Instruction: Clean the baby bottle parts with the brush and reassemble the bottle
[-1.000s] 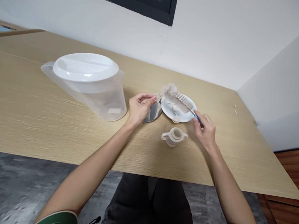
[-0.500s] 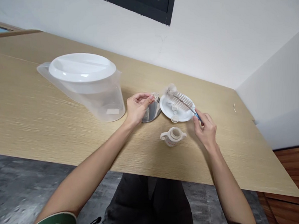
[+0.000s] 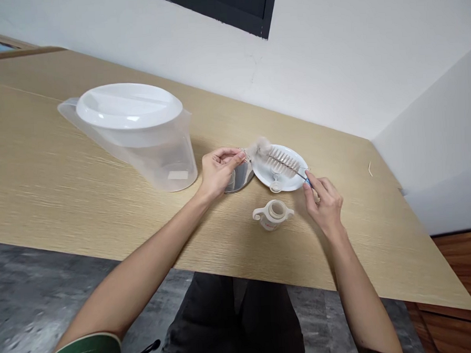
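My right hand (image 3: 323, 201) grips the blue handle of a bottle brush (image 3: 284, 162), whose pale bristles slant up to the left over the white plate (image 3: 259, 178). My left hand (image 3: 221, 169) pinches a small clear plastic piece (image 3: 247, 156) between thumb and fingers. The brush's fluffy tip is against or right beside that piece, which it partly hides. A small clear part (image 3: 275, 186) lies on the plate's near edge. Below the plate, an uncapped baby bottle (image 3: 272, 216) with two white handles stands upright.
A large translucent pitcher (image 3: 167, 154) with a white lid stands at the left. Beneath my left hand is a shiny metal dish (image 3: 243, 177) with a clear piece on it. A thin white strip (image 3: 370, 169) lies to the right. The wall (image 3: 317, 77) borders the table's far side.
The brush has moved left and slightly down, bringing its tip to the piece in my left hand. My left hand has barely shifted; the bottle and plate have stayed put.
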Demonstrator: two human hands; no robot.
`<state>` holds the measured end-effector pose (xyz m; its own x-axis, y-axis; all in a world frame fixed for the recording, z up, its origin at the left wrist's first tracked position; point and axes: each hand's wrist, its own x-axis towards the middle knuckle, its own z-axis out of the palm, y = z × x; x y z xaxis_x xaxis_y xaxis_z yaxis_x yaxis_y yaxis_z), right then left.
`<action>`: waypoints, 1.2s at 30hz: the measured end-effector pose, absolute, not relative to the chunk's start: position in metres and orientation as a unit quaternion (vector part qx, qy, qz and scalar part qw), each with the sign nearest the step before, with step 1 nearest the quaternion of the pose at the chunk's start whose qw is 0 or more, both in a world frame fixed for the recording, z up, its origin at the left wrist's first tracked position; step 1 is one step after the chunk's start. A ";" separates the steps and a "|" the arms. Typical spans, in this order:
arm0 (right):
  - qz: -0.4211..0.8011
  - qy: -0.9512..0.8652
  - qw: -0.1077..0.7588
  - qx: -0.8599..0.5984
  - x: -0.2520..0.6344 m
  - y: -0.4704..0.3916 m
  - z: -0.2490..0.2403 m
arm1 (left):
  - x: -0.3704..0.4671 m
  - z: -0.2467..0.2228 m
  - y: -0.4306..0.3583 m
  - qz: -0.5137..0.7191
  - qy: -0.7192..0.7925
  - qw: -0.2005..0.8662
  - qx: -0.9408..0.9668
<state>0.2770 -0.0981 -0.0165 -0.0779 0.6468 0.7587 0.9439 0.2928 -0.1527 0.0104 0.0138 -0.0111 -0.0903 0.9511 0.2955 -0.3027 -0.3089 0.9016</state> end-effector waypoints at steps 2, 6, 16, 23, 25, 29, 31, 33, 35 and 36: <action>-0.170 -0.678 0.404 -0.590 0.279 -0.097 -0.016 | 0.010 -0.011 0.015 0.658 0.335 0.488 0.466; -0.135 -0.636 0.454 -0.609 0.281 -0.095 -0.017 | 0.010 -0.011 0.017 0.647 0.304 0.535 0.450; -0.111 -0.642 0.444 -0.615 0.277 -0.097 -0.017 | 0.009 -0.009 0.015 0.639 0.308 0.532 0.463; -0.113 -0.638 0.450 -0.614 0.277 -0.097 -0.015 | 0.007 -0.010 0.014 0.605 0.315 0.516 0.519; -0.113 -0.639 0.451 -0.613 0.277 -0.097 -0.015 | 0.007 -0.009 0.013 0.606 0.320 0.508 0.522; -0.112 -0.644 0.449 -0.609 0.277 -0.097 -0.016 | 0.007 -0.007 0.012 0.617 0.336 0.483 0.523; -0.110 -0.649 0.447 -0.606 0.277 -0.096 -0.017 | 0.006 -0.006 0.013 0.624 0.339 0.469 0.525; -0.109 -0.655 0.444 -0.602 0.277 -0.096 -0.017 | 0.005 -0.007 0.015 0.632 0.342 0.454 0.527; -0.108 -0.663 0.440 -0.597 0.276 -0.096 -0.017 | 0.005 -0.008 0.016 0.638 0.347 0.434 0.533; -0.108 -0.666 0.438 -0.594 0.276 -0.096 -0.017 | 0.004 -0.008 0.017 0.641 0.351 0.421 0.537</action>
